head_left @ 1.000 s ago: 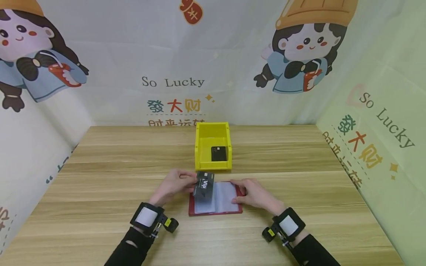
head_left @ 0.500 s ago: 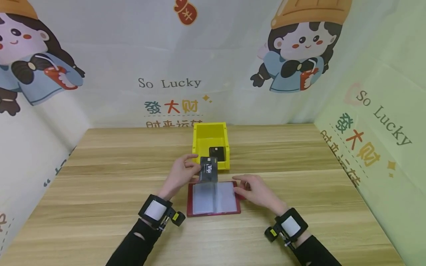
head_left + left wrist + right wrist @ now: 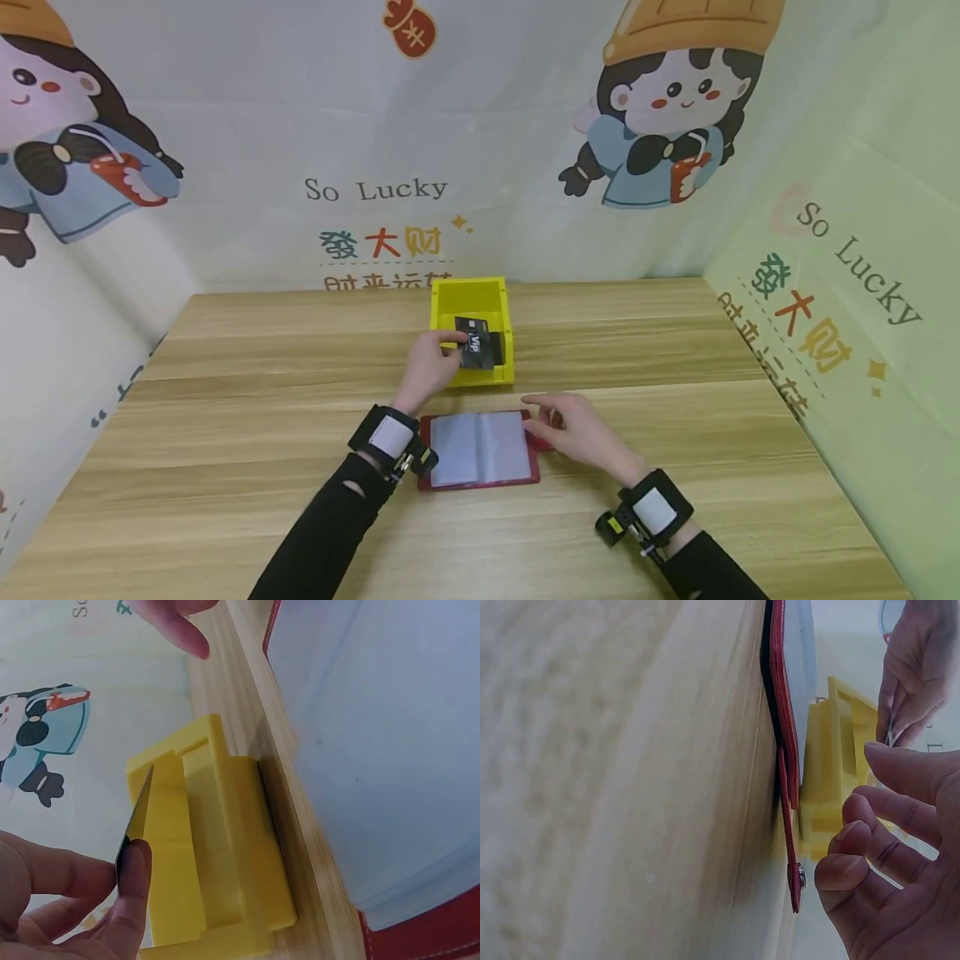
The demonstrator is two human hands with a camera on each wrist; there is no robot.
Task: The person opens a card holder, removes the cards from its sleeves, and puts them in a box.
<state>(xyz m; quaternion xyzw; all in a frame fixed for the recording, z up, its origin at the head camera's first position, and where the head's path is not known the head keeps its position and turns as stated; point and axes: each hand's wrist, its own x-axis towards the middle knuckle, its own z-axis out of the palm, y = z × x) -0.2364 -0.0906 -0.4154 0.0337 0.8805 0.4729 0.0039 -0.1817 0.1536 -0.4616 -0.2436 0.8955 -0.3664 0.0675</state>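
Observation:
My left hand (image 3: pixel 429 364) pinches a dark card with "Vip" printed on it (image 3: pixel 478 354) between thumb and fingers. The card overlaps the inside of a yellow bin (image 3: pixel 468 296) in the head view; in the left wrist view the card (image 3: pixel 139 808) shows edge-on in front of that bin. Another black card (image 3: pixel 498 348) lies in the bin, partly hidden by the held one. A red card holder (image 3: pixel 454 450) with clear sleeves lies spread out on the table. Beside its right edge, my right hand (image 3: pixel 579 427) hovers with loosely bent fingers, holding nothing.
A wooden table (image 3: pixel 285 375) carries everything, with a printed cloth (image 3: pixel 525 233) hanging behind it and at both sides. From the holder's side juts a red strap with a metal snap (image 3: pixel 801 875), close to my right hand.
My left hand has carried the Vip card from above the card holder's left page forward to the yellow bin. My right hand has let go of the holder's right page edge and stays beside it.

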